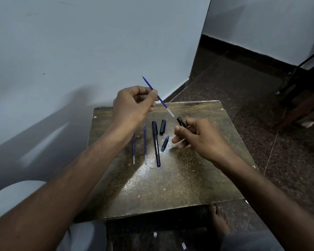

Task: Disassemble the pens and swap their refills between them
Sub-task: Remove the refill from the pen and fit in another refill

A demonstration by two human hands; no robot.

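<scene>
While your left hand (134,104) pinched a blue refill (158,96) above the desk (179,178), your right hand (198,138) gripped a black barrel (181,121).

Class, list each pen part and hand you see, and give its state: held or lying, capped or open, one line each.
Left hand: pinches a blue refill, raised, tilted.
Right hand: grips a black barrel.
Two refills: lying on the table, apart.
Black pen: lying, uncapped.
Cap: lying loose.
Blue tip piece: lying loose.
</scene>
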